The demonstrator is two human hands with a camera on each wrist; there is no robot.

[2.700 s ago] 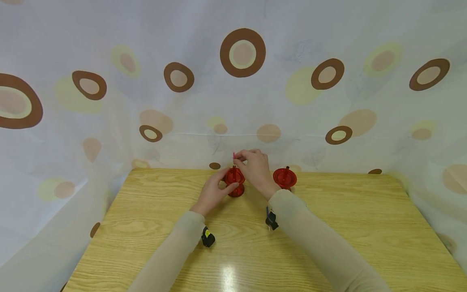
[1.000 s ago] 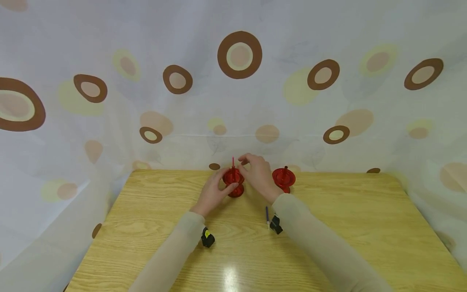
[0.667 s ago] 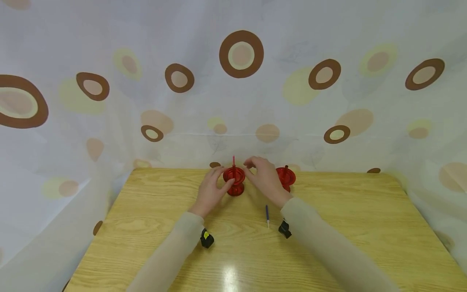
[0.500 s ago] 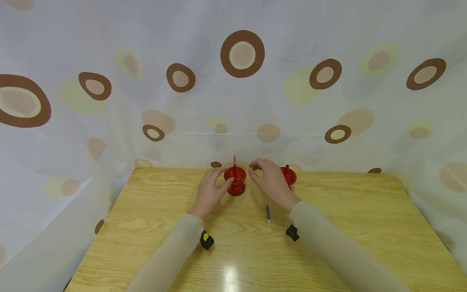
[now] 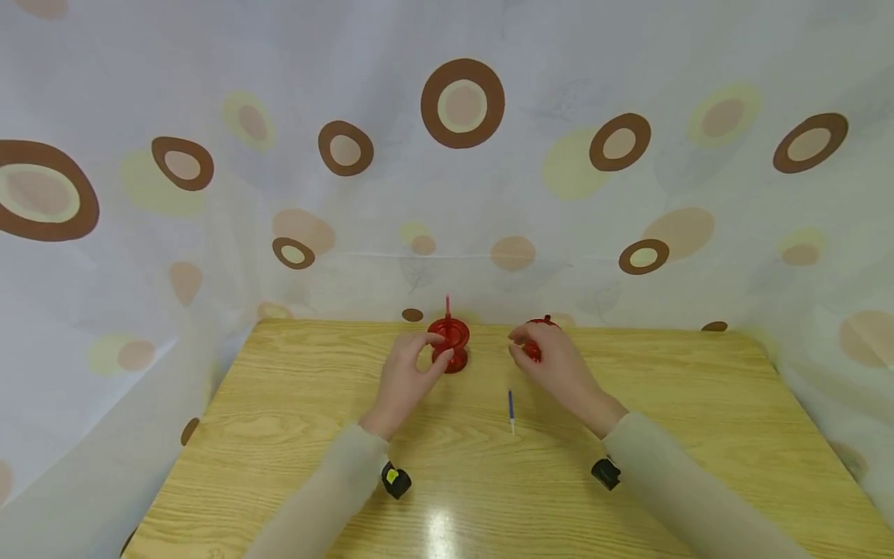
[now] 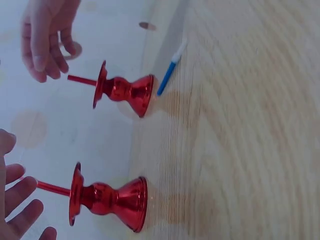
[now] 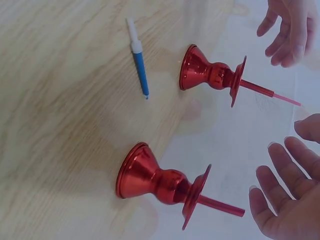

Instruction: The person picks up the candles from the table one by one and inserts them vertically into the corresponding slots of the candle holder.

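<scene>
Two red metallic candlesticks stand upright on the table. The left candlestick (image 5: pixel 459 360) has a thin pink candle (image 7: pixel 287 99) upright in its tube; the right candlestick (image 7: pixel 170 186) has a bare tube. My left hand (image 5: pixel 403 382) is beside the left candlestick, fingers loosely curved and apart from it in the right wrist view. Before the right candlestick hovers my right hand (image 5: pixel 562 376), relaxed and holding nothing; it partly hides that candlestick in the head view. Between the hands lies a small blue candle (image 5: pixel 511 404) with a white end piece.
A wooden table (image 5: pixel 314 435) carries everything. Behind it hangs a pale curtain (image 5: pixel 391 210) with brown and yellow circles, close to the candlesticks. A black wrist camera (image 5: pixel 396 480) sits on the left wrist, another wrist camera (image 5: pixel 605 473) on the right.
My right hand has let go of the pink candle, now standing in the left candlestick, and moved right to the other candlestick. My left hand has loosened and drawn back slightly.
</scene>
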